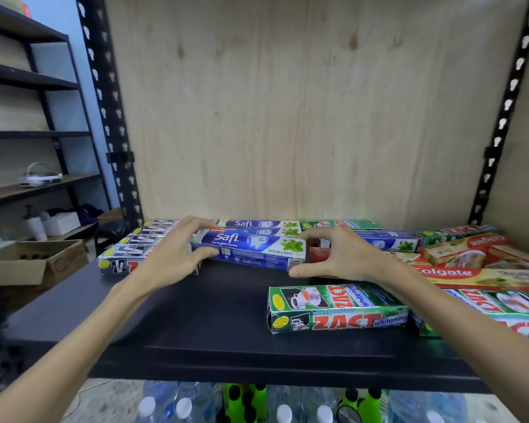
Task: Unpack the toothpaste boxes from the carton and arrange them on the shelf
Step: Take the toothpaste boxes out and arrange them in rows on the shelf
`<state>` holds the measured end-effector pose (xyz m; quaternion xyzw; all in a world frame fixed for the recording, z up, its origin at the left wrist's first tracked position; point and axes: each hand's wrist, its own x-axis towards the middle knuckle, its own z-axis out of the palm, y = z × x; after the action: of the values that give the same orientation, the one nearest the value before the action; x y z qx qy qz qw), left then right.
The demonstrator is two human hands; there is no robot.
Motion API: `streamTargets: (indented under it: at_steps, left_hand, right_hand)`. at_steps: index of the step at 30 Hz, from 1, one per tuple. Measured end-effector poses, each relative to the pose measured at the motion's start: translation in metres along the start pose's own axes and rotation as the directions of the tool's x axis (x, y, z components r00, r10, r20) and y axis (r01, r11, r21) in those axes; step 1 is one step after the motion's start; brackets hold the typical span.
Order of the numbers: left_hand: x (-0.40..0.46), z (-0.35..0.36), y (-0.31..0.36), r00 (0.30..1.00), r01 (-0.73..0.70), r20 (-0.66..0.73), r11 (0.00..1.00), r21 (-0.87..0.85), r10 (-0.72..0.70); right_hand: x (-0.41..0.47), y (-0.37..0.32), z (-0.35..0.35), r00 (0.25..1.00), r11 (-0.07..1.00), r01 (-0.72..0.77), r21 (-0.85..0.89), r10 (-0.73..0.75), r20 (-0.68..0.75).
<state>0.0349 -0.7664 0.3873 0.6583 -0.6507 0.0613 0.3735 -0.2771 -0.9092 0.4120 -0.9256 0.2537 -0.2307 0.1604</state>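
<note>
Blue and white, the Safi toothpaste box (251, 247) lies lengthwise between the two hands, on the black shelf (214, 328) at the front of a row of more Safi boxes (257, 224) stacked behind it. The left hand (174, 254) curls round the box's left end, thumb at the front edge and fingers over the top. The right hand (333, 254) pinches the right end, thumb low at the front corner and fingers arched over the top. Both hands hold this one box and nothing else.

Just left of the left hand runs a row of black Zact boxes (135, 248). Under the right forearm, nearer the person, a green Zact Whitening box (336, 309) lies alone and slightly askew. To the right of the right hand, Colgate boxes (471, 264) and further green Zact boxes (501, 306) lie in a loose heap, not yet squared up.

The step in hand looks like arranging: seating the Safi box flush against its row. The next move probably calls for sliding it level with its neighbours, then releasing and reaching for the loose boxes on the right. The carton that fed this shelf I cannot pick out for certain.
</note>
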Motion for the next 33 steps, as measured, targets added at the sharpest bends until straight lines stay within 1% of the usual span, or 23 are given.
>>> streamTargets:
  at_steps: [3, 6, 8, 10, 11, 13, 16, 19, 23, 26, 30, 33]
  left_hand:
    - [0.009, 0.002, -0.001, 1.000, 0.025, 0.001, 1.000, 0.016, -0.025]
    - [0.023, 0.004, 0.000, 0.996, 0.086, 0.034, 0.996, 0.022, -0.087]
    - [0.029, 0.008, -0.001, 0.989, 0.107, 0.090, 0.991, 0.078, -0.114]
    - [0.032, 0.015, -0.006, 0.984, 0.098, 0.135, 0.985, 0.143, -0.118]
    - [0.032, 0.018, -0.008, 0.983, 0.090, 0.144, 0.980, 0.177, -0.116]
    - [0.028, 0.023, -0.012, 0.986, 0.089, 0.116, 0.971, 0.220, -0.117]
    - [0.025, 0.027, -0.017, 0.994, 0.075, 0.058, 0.965, 0.250, -0.093]
    - [0.023, 0.029, -0.022, 0.993, 0.081, 0.055, 0.956, 0.281, -0.100]
    - [0.020, 0.029, -0.023, 0.992, 0.097, 0.047, 0.946, 0.308, -0.117]
    - [0.015, 0.028, -0.020, 0.997, 0.067, 0.010, 0.933, 0.352, -0.075]
    - [0.009, 0.033, -0.003, 0.999, 0.047, -0.035, 0.907, 0.418, -0.036]
    - [0.014, 0.039, 0.017, 0.996, 0.018, -0.086, 0.927, 0.375, 0.016]
  right_hand:
    - [0.012, 0.002, 0.004, 0.996, 1.000, 0.025, 0.019, -0.024, -0.085]
    - [0.025, 0.013, 0.004, 0.992, 1.000, -0.017, 0.012, 0.019, -0.129]
    - [0.033, 0.020, 0.005, 0.995, 0.998, -0.058, -0.003, 0.058, -0.075]
    - [0.039, 0.023, 0.009, 0.997, 0.997, -0.072, 0.012, 0.072, -0.010]
    - [0.043, 0.024, 0.011, 0.997, 0.997, -0.073, 0.023, 0.073, -0.004]
    - [0.048, 0.026, 0.014, 0.997, 0.996, -0.082, 0.033, 0.082, -0.012]
    - [0.055, 0.025, 0.018, 0.995, 0.995, -0.096, 0.016, 0.096, 0.012]
    - [0.059, 0.024, 0.023, 0.995, 0.995, -0.095, -0.006, 0.095, -0.020]
    - [0.059, 0.027, 0.027, 0.991, 0.993, -0.119, 0.018, 0.120, -0.065]
    - [0.058, 0.027, 0.028, 0.988, 0.991, -0.130, 0.010, 0.131, -0.078]
    - [0.054, 0.026, 0.027, 0.988, 0.995, -0.100, 0.004, 0.100, -0.118]
    - [0.045, 0.026, 0.018, 0.984, 0.996, -0.089, -0.018, 0.085, -0.158]
